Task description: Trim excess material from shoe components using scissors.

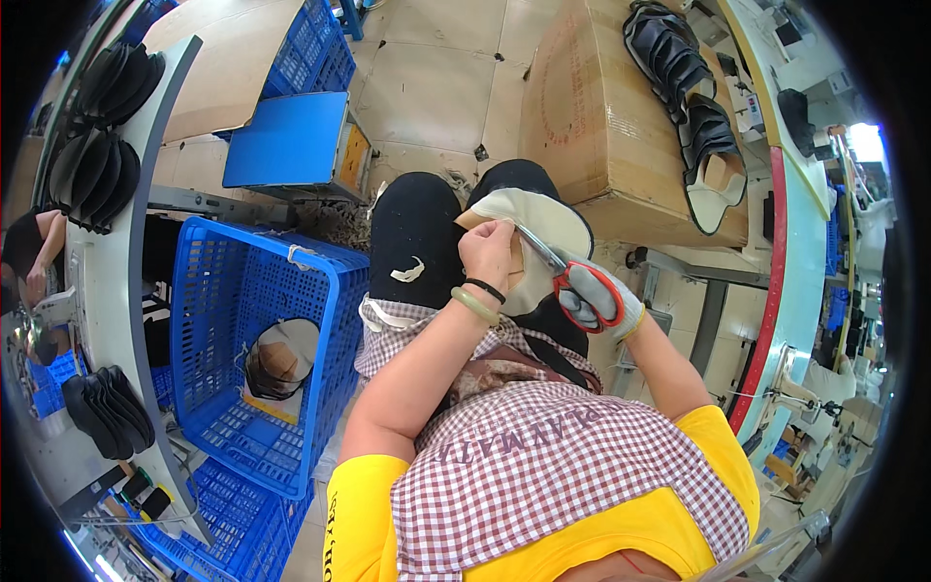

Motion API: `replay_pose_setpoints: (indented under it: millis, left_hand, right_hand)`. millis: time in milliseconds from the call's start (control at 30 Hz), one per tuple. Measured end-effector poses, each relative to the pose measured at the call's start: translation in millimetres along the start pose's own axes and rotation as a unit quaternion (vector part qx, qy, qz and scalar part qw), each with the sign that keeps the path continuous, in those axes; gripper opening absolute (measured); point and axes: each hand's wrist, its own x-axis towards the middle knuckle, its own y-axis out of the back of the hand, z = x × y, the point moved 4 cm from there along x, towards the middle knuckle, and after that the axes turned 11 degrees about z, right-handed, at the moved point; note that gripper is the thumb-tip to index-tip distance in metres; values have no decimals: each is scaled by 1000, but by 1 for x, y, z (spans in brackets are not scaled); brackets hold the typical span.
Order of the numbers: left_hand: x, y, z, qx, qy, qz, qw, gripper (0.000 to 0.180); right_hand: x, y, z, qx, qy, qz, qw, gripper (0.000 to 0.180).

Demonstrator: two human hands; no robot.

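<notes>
Across my lap lies a cream shoe upper (552,225) with tan patches on its inner side. My left hand (488,254), bare with a bangle and a black band at the wrist, is closed in a pinch on the upper's edge. My right hand (593,299), in a grey-white glove, grips the red-handled scissors (545,254). The blades point up and left toward the pinching fingertips, close to the cream material. Whether the blades are parted is hard to make out. A pale scrap (408,270) rests on my dark trouser leg.
To my left stands a blue plastic basket (335,291) holding a similar shoe upper (283,355). Black curved shoe pieces (95,179) are stacked on the bench beyond. A large cardboard carton (582,126) at right carries a row of black shoe uppers (669,58). Ahead is a blue-topped stool (286,139).
</notes>
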Motion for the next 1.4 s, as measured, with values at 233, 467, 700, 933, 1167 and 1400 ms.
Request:
replay_pose_setpoints:
  millis: [233, 467, 700, 933, 1167, 1400]
  left_hand:
    - [2, 1, -4, -1, -12, -1, 1000, 13]
    - [6, 3, -8, 0, -18, -22, 1000, 12]
    - [5, 10, -2, -7, 0, -61, 998, 11]
    - [0, 15, 14, 61, 0, -188, 980, 8]
    - [8, 25, 19, 112, -7, -280, 953, 7]
    - [-6, 41, 50, 107, -270, -186, 939, 5]
  right_hand:
    - [12, 9, -27, -91, -26, 25, 995, 43]
    - [21, 2, -63, -198, -28, -32, 979, 36]
    - [31, -11, -78, -246, -20, -51, 968, 43]
    - [42, -8, -67, -150, -122, 28, 981, 40]
    - [42, -26, -61, -53, -169, -8, 984, 36]
    - [43, -38, -61, -135, -116, 38, 983, 39]
